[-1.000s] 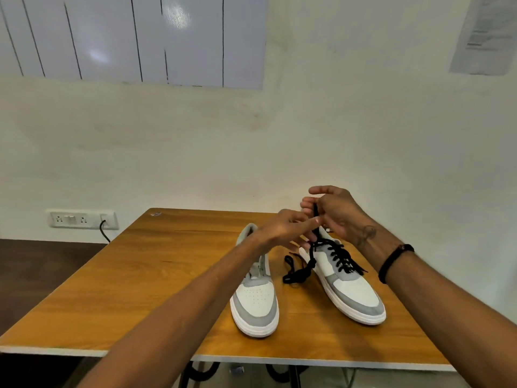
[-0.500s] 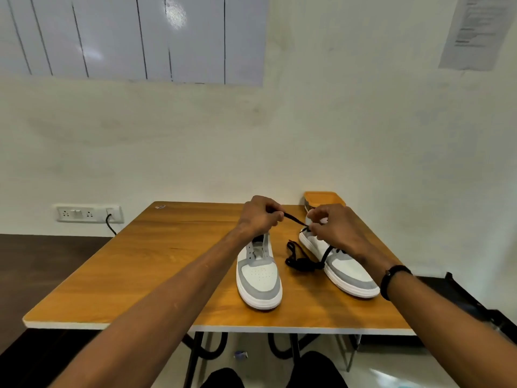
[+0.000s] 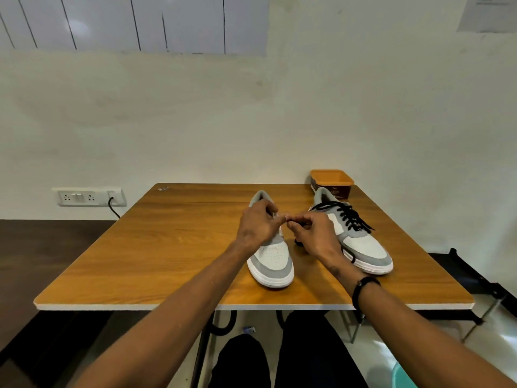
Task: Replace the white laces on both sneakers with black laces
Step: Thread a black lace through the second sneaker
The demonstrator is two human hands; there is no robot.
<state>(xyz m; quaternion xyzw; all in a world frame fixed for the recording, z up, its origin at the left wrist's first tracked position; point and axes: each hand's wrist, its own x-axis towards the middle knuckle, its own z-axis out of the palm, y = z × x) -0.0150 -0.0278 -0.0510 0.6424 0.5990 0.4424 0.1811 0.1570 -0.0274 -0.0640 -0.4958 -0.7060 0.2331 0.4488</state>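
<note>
Two white and grey sneakers stand on the wooden table (image 3: 167,247). The left sneaker (image 3: 275,260) has no lace in it. A black lace is threaded through the right sneaker (image 3: 363,245). My left hand (image 3: 257,225) and my right hand (image 3: 313,236) hover over the left sneaker, fingertips almost touching. Both pinch a loose black lace (image 3: 298,242). My hands hide most of that lace; a short piece shows on the table between the shoes.
A brown box with an orange lid (image 3: 332,182) stands at the table's far right edge, behind the laced sneaker. A wall socket with a plugged cable (image 3: 89,196) is at the left. My knees show below the table's near edge.
My hands left the right sneaker's laces, took up the loose black lace and came together over the left sneaker. The view has drawn back, and the box now shows.
</note>
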